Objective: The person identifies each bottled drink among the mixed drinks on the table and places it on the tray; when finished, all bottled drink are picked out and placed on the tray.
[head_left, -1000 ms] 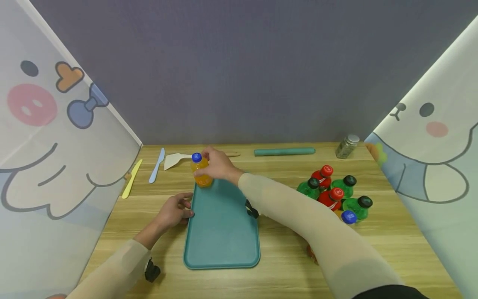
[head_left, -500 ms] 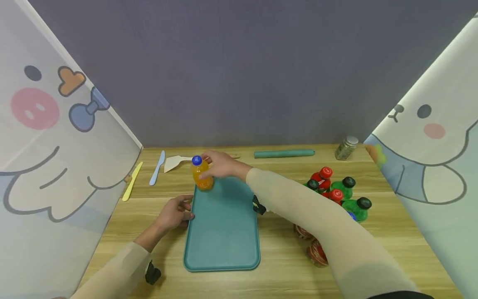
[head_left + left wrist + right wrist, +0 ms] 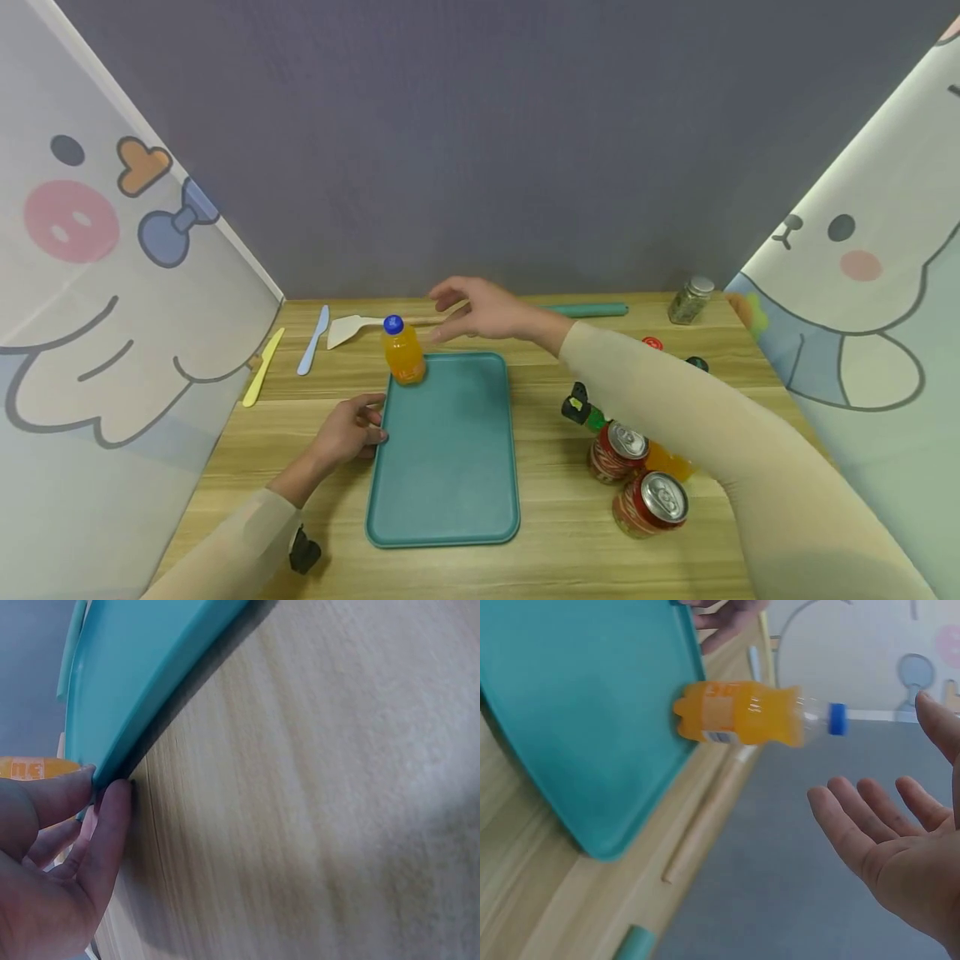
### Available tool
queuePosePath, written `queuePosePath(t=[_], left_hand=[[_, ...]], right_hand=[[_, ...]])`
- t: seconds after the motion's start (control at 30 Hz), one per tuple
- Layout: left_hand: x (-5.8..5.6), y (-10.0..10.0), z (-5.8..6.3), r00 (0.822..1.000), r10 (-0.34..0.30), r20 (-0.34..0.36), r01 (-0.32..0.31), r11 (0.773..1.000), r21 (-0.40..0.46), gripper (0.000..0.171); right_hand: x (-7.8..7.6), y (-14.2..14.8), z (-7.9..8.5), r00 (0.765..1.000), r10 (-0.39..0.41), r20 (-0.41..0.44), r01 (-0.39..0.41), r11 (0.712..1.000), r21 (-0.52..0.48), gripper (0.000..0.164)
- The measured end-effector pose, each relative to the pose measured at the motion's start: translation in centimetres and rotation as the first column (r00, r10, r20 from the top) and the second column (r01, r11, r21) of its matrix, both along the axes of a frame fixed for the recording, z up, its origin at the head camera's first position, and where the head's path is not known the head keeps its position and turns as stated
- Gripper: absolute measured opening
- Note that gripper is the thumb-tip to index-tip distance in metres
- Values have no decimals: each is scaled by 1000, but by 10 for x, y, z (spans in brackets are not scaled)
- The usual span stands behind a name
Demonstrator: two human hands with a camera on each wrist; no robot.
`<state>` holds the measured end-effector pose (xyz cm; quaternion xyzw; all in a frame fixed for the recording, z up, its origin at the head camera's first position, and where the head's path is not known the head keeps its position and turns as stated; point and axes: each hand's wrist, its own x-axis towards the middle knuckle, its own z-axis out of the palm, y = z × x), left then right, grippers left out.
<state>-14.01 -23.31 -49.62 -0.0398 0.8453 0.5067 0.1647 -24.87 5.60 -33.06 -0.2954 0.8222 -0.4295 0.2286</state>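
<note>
An orange-juice bottle (image 3: 406,357) with a blue cap stands upright at the far left corner of the teal tray (image 3: 444,467). My right hand (image 3: 486,311) is in the air to the right of the bottle, apart from it. In the right wrist view, that hand (image 3: 911,859) has its fingers spread and nothing in them. My left hand (image 3: 347,432) is at the tray's left edge. The left wrist view has its thumb and fingers (image 3: 112,832) pinching the tray's rim (image 3: 142,705).
Two red cans (image 3: 651,503) stand right of the tray; my right sleeve (image 3: 675,417) hides most bottles there. Behind the tray lie a spatula (image 3: 347,329) and a teal rod (image 3: 592,309). Blue (image 3: 313,340) and yellow (image 3: 264,367) knives lie left. A spice jar (image 3: 692,300) stands at back right.
My right hand has let go of the orange-juice bottle and moved up and to the right. The bottle stays on the tray's corner. My left hand keeps its place at the rim.
</note>
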Motion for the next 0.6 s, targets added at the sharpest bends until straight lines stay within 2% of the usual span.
queuePosePath(t=[0.2,0.4,0.5,0.6], left_hand=[[0,0,1,1000,3,10,-3,1000,8,69],[2,-1,0,1000,13,14,-13,1000,1,69],[2,-1,0,1000,7,14,-7,1000,-2,69],[2,-1,0,1000,3,12,-3,1000,2,69]], right_hand=[[20,50,27,999,-10,-45,7,998,-63,62],[52,107,47,996,-77,-52,70,990,-125,58],[70,138,50,984,-141,-113,126,983,-131,56],[88,169,50,959,-207,-191,184,974,-131,53]])
